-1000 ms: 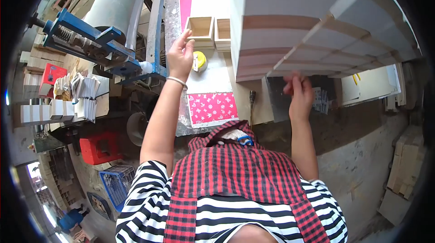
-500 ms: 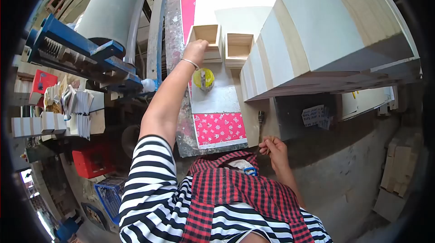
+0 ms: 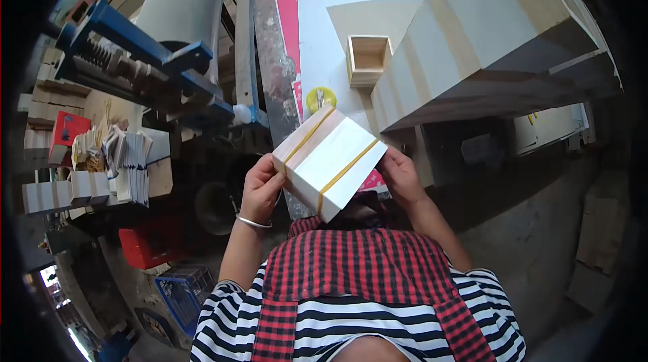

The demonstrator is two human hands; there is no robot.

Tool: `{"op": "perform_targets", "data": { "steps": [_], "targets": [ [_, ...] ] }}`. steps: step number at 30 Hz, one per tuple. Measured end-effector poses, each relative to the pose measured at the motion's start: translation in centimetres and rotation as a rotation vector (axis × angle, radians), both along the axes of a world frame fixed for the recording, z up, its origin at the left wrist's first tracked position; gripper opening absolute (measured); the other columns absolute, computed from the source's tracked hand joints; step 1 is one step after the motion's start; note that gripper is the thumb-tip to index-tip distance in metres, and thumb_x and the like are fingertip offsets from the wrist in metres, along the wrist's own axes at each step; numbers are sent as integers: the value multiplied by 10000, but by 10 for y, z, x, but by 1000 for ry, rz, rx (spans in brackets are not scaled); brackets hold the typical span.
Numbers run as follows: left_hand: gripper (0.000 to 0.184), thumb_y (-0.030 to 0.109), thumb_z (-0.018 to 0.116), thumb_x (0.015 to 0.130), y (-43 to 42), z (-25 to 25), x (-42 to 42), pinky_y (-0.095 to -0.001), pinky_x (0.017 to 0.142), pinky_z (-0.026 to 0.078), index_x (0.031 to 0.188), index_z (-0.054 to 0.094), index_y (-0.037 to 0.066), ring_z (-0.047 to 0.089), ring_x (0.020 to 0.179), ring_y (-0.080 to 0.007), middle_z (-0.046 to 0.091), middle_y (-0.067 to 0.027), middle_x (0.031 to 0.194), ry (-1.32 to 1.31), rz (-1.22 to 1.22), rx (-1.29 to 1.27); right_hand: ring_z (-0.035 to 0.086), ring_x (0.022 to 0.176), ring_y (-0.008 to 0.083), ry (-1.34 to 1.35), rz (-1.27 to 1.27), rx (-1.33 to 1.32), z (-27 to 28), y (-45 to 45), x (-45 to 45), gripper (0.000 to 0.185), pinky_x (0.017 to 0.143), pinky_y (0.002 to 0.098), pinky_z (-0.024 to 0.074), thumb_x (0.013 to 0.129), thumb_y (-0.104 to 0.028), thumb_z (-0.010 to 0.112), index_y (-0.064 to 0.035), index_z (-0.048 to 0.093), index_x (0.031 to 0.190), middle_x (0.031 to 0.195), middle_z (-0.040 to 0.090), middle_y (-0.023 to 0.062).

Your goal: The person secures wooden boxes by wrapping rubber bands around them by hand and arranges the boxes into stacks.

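Observation:
Both hands hold a box with a white and pale wood face, tilted, with two yellow-brown bands across it. My left hand grips its left corner, fingers closed on the edge. At the right corner, my right hand pinches the box. Beyond it, a yellow round container stands on the table. An open wooden box stands farther back, beside the tall stack of white and wood boxes.
A blue-framed machine with a large roller stands at the left. Below it are a red stool and a blue crate. Pink and white sheets lie on the worktable.
One wooden box has left its place on the table and a banded box is now between both hands. My left hand has come back toward the body; my right hand has risen to the box.

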State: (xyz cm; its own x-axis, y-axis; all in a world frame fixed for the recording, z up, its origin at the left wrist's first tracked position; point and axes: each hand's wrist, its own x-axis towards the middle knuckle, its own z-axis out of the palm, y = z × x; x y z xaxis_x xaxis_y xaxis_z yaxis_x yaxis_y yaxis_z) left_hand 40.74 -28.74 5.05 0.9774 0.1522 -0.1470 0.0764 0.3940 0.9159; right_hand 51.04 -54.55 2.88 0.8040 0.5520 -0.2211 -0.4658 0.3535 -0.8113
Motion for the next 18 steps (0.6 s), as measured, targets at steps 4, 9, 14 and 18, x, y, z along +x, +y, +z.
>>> {"op": "perform_targets", "data": {
  "steps": [4,9,14,18],
  "targets": [
    [348,144,627,798,-6,4,-36,-256,853,406,1088,507,-8,537,955,-130,586,-49,1014,-8,4,-121,518,832,86,-117,49,-180,28,-2,-27,167,749,222,424,892,-154,541,-7,540,973,906,545,30],
    [439,164,699,753,-10,7,-50,-284,903,400,1107,502,-6,536,1014,-149,583,-61,1057,44,-89,-78,474,668,54,-135,263,-2,55,-10,-34,191,630,182,392,843,-176,623,-27,515,791,747,510,-20],
    [492,200,730,740,-26,20,-63,-281,893,407,1121,494,-5,540,1002,-145,581,-63,1058,6,-90,-91,499,687,66,14,512,8,52,-41,-42,201,651,199,405,809,-203,636,-21,559,772,738,549,-9],
    [557,259,750,728,-43,21,-77,-268,867,416,1138,481,-3,542,978,-136,577,-57,1049,6,56,-81,426,582,67,8,390,-209,71,-53,-61,233,539,216,362,813,-163,624,-49,482,668,624,448,-35]
  ]
}}
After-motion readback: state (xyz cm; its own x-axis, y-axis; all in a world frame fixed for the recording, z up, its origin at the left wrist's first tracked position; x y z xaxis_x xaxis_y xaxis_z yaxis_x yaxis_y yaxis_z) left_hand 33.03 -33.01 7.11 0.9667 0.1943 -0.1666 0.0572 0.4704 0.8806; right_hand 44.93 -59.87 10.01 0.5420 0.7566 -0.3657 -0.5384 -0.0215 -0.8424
